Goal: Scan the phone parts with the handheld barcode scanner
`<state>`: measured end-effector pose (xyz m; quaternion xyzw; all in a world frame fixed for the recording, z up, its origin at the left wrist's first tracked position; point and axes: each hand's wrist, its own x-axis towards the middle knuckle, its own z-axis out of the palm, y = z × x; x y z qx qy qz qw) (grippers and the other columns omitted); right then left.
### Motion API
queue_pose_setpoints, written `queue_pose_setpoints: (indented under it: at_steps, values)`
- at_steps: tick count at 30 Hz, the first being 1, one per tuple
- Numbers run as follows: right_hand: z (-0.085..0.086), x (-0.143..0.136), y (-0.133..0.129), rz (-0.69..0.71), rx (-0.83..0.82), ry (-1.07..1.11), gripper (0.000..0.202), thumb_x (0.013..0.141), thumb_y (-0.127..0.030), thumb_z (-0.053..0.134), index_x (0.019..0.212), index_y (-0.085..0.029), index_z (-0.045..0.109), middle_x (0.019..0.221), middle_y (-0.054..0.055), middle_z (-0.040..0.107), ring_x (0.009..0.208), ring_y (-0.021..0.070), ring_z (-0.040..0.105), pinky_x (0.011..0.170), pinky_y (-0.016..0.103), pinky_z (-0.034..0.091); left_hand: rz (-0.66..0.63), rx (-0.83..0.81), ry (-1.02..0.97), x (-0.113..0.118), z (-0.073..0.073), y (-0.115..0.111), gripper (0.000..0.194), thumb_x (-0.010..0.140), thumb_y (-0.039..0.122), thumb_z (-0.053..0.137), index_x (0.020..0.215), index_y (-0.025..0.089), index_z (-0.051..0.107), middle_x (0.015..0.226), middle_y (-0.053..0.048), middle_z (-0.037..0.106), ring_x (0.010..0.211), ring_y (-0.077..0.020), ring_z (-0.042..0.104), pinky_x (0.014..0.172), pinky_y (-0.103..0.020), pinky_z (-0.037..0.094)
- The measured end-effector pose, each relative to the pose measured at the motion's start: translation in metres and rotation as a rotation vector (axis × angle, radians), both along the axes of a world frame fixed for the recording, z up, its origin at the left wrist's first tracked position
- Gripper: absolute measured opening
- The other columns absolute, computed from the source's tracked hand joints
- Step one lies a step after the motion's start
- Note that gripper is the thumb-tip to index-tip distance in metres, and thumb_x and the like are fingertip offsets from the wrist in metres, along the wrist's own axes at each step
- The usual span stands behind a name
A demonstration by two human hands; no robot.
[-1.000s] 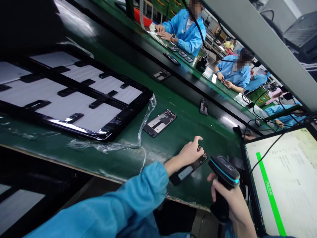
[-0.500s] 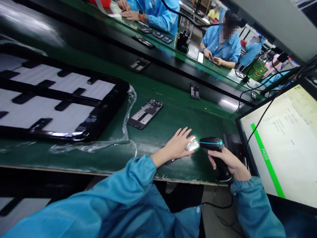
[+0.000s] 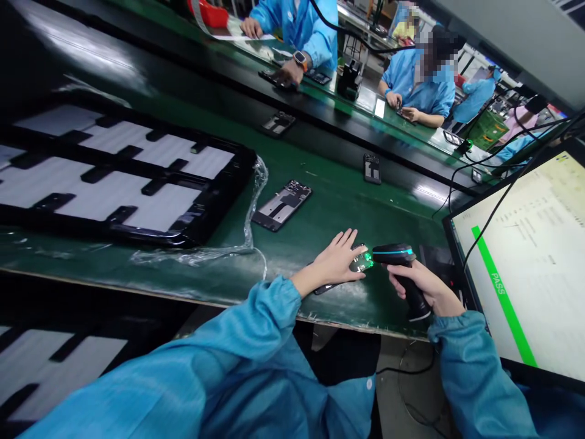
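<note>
My left hand (image 3: pixel 337 261) lies flat with fingers spread over an open phone assembly (image 3: pixel 364 260) on the green bench top (image 3: pixel 219 286). Most of that phone is hidden under the palm; its component end shows past my fingers, lit green. In my right hand (image 3: pixel 427 285) is a black barcode scanner (image 3: pixel 393 252) with a blue light strip, its fingers wrapped round the handle. The scanner's nose points left at the lit end of the phone, a small gap apart. Another open phone assembly (image 3: pixel 283 205) rests farther up the bench.
A black tray (image 3: pixel 214 204) with pale slots stands left, clear plastic wrap (image 3: pixel 249 228) beside it. At right, a monitor (image 3: pixel 543 262) shows a green PASS bar. Beyond are a phone part (image 3: pixel 372 168), another (image 3: pixel 278 123) and co-workers in blue smocks (image 3: pixel 292 30).
The view has shifted slightly. The light on the phone went from bright white to green. Across the bench, a co-worker's watch-wearing hand has reached onto a phone. My hands keep nearly the same pose.
</note>
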<state>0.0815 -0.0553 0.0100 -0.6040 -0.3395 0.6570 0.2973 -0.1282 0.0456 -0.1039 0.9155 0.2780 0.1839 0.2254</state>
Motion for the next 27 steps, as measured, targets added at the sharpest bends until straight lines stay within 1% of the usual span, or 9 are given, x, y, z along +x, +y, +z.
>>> queue_pose_setpoints:
  at_steps: [3, 6, 8, 10, 15, 20, 27]
  values:
    - [-0.002, 0.0, -0.002, -0.007, 0.02, 0.006, 0.032, 0.081, -0.041, 0.073, 0.072, -0.013, 0.06, 0.053, -0.003, 0.056, 0.041, 0.0088, 0.05, 0.041, 0.021, 0.042, 0.001, -0.001, 0.003, 0.0, 0.001, 0.0, 0.076, 0.074, 0.057, 0.073, 0.136, 0.019, 0.052, 0.161, -0.02, 0.022, 0.148, -0.0408, 0.017, 0.118, -0.053, 0.014]
    - [-0.004, 0.0, -0.003, -0.005, 0.037, 0.018, 0.032, 0.08, -0.041, 0.074, 0.072, -0.013, 0.061, 0.052, -0.003, 0.056, 0.041, 0.0088, 0.048, 0.041, 0.021, 0.042, 0.005, -0.008, -0.005, -0.001, 0.002, -0.001, 0.076, 0.073, 0.056, 0.074, 0.136, 0.019, 0.052, 0.161, -0.02, 0.022, 0.148, -0.0406, 0.017, 0.118, -0.053, 0.014]
    - [-0.006, 0.001, -0.004, -0.008, 0.045, 0.018, 0.033, 0.08, -0.042, 0.073, 0.069, -0.013, 0.06, 0.051, -0.003, 0.055, 0.041, 0.0087, 0.047, 0.041, 0.021, 0.042, 0.005, -0.008, 0.0, -0.001, 0.004, -0.001, 0.076, 0.073, 0.055, 0.075, 0.135, 0.017, 0.053, 0.16, -0.021, 0.022, 0.148, -0.0407, 0.017, 0.118, -0.053, 0.014]
    - [-0.007, 0.002, -0.005, -0.009, 0.054, 0.018, 0.035, 0.081, -0.042, 0.072, 0.065, -0.013, 0.059, 0.049, -0.003, 0.054, 0.041, 0.0087, 0.047, 0.041, 0.021, 0.041, 0.007, 0.006, 0.017, -0.001, 0.005, -0.002, 0.075, 0.073, 0.055, 0.074, 0.135, 0.017, 0.053, 0.16, -0.021, 0.023, 0.148, -0.0406, 0.018, 0.119, -0.053, 0.015]
    - [-0.01, 0.002, -0.006, -0.008, 0.071, 0.034, 0.035, 0.081, -0.041, 0.073, 0.065, -0.013, 0.06, 0.05, -0.002, 0.055, 0.04, 0.0086, 0.048, 0.041, 0.021, 0.041, 0.012, 0.056, 0.083, 0.0, 0.006, -0.002, 0.075, 0.076, 0.059, 0.07, 0.136, 0.018, 0.051, 0.16, -0.022, 0.023, 0.148, -0.0407, 0.018, 0.118, -0.053, 0.017]
    - [-0.013, -0.003, -0.004, -0.021, 0.074, 0.055, 0.033, 0.079, -0.041, 0.075, 0.069, -0.013, 0.06, 0.051, -0.002, 0.056, 0.04, 0.0091, 0.049, 0.039, 0.02, 0.04, 0.016, 0.084, 0.135, 0.0, 0.009, -0.003, 0.074, 0.077, 0.062, 0.068, 0.133, 0.017, 0.052, 0.16, -0.022, 0.023, 0.148, -0.0406, 0.018, 0.118, -0.052, 0.019]
    - [-0.021, 0.0, -0.005, -0.053, 0.067, 0.07, 0.031, 0.079, -0.04, 0.076, 0.084, -0.013, 0.064, 0.053, -0.002, 0.056, 0.041, 0.0095, 0.048, 0.039, 0.021, 0.041, 0.02, 0.111, 0.141, 0.0, 0.007, -0.003, 0.071, 0.079, 0.061, 0.066, 0.133, 0.017, 0.051, 0.16, -0.022, 0.024, 0.148, -0.0402, 0.019, 0.118, -0.052, 0.021]
